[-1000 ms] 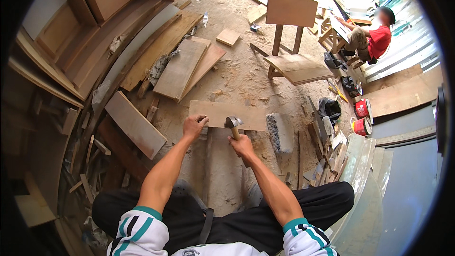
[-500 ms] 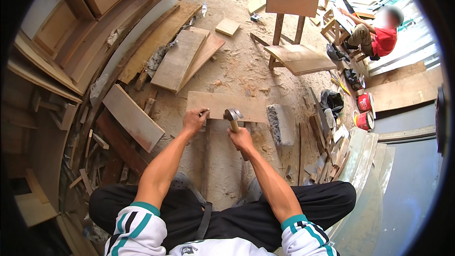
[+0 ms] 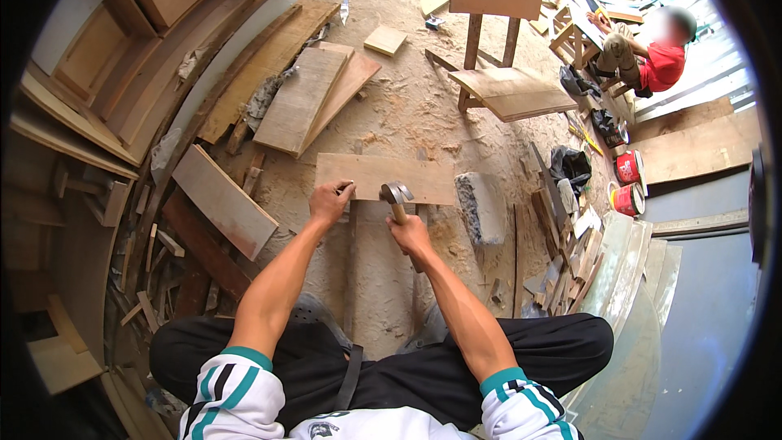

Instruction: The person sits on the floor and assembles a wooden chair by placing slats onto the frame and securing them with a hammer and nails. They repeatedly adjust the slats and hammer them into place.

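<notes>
Between my feet, a flat rectangular plywood board (image 3: 407,181) lies crosswise on two narrow wooden strips (image 3: 353,265) that run toward me. On the board's left near part is my left hand (image 3: 330,200), its thumb and fingertips pinched together. Whatever sits in that pinch is too small to make out. My right hand (image 3: 410,236) is wrapped around the wooden handle of a claw hammer (image 3: 397,193). The metal hammer head hovers over or beside the middle of the board's near edge, to the right of my left hand; any contact cannot be told.
A rough grey block (image 3: 482,208) lies right of the board. Farther off stands a wooden chair (image 3: 509,94). Loose planks (image 3: 300,98) lie at left, wood scraps (image 3: 582,265) at right near red cans (image 3: 627,200). A seated co-worker (image 3: 661,65) works at far right.
The scene has shifted slightly left and up in the picture. Both my hands keep nearly the same pose, hammer still held. The co-worker's hands have moved a little.
</notes>
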Tool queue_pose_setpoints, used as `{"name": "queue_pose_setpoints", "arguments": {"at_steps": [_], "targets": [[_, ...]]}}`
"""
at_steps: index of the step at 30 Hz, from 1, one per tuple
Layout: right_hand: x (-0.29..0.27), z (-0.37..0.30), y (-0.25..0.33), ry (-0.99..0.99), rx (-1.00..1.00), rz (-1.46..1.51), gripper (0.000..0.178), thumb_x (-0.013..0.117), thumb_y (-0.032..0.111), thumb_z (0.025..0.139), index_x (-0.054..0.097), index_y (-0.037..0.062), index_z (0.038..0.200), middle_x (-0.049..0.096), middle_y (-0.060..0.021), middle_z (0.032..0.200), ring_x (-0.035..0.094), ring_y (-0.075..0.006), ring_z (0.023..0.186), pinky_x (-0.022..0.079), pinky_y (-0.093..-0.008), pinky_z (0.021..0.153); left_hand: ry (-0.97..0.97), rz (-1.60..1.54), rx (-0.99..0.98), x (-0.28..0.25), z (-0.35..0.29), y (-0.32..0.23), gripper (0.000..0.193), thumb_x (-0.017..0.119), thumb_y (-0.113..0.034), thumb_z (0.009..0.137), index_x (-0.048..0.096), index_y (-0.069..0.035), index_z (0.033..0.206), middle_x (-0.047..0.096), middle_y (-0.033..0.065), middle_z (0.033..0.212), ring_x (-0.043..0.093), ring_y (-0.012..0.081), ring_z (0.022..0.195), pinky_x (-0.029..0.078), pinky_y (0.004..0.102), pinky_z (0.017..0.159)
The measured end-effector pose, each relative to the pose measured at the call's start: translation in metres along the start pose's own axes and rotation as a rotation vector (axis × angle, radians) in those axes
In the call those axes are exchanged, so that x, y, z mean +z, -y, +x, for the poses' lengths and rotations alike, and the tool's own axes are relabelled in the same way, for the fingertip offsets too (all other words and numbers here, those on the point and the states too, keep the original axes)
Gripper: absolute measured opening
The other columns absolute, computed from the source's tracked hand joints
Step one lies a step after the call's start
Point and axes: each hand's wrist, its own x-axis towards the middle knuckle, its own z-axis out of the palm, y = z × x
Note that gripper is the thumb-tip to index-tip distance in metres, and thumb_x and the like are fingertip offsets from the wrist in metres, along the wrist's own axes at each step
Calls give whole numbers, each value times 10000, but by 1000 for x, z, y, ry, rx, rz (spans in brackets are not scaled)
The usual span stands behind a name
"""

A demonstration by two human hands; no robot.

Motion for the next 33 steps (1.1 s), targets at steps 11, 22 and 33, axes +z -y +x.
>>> {"name": "queue_pose_setpoints", "arguments": {"at_steps": [11, 22, 33], "targets": [[3, 3, -5, -5, -37, -15, 410, 643, 391, 899, 690, -17, 905, 664, -205, 695, 676, -333, 626, 501, -435, 601, -27, 28, -4, 4, 0, 5, 269, 685, -404, 857, 767, -187, 994, 731, 103, 892, 704, 299, 826, 542, 388, 715], [10, 7, -12, -72, -110, -6, 372, 650, 354, 916, 638, 4, 791, 551, -78, 534, 556, -197, 431, 437, -377, 434, -59, 89, 116, 3, -2, 3, 237, 687, -350, 876, 762, -158, 994, 733, 83, 930, 707, 280, 818, 543, 367, 699], [0, -12, 22, -84, -114, -36, 378, 659, 389, 891, 685, 12, 904, 679, -197, 738, 684, -359, 697, 506, -430, 634, -121, 127, 436, 5, -6, 10, 131, 662, -266, 899, 710, -165, 968, 699, 46, 890, 677, 290, 751, 528, 388, 616]]}}
